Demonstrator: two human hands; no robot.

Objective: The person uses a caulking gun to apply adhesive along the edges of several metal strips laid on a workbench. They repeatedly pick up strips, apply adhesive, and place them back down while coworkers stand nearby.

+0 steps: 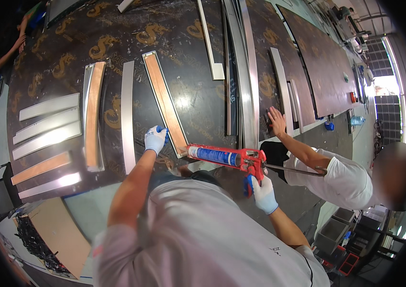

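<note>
My right hand (263, 195) wrapped round caulking gun (248, 161), its front by wooden strip's (165, 104) near end. Left hand (156, 139) curled beside strip, pinch unclear. Wrist dipping could make gun knock strip askew.

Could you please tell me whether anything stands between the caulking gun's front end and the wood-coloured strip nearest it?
Nothing visible does: the caulking gun in the right hand has its front end by the near end of the wood-coloured strip, though contact is unclear. The left hand is at the strip's left side.
</note>
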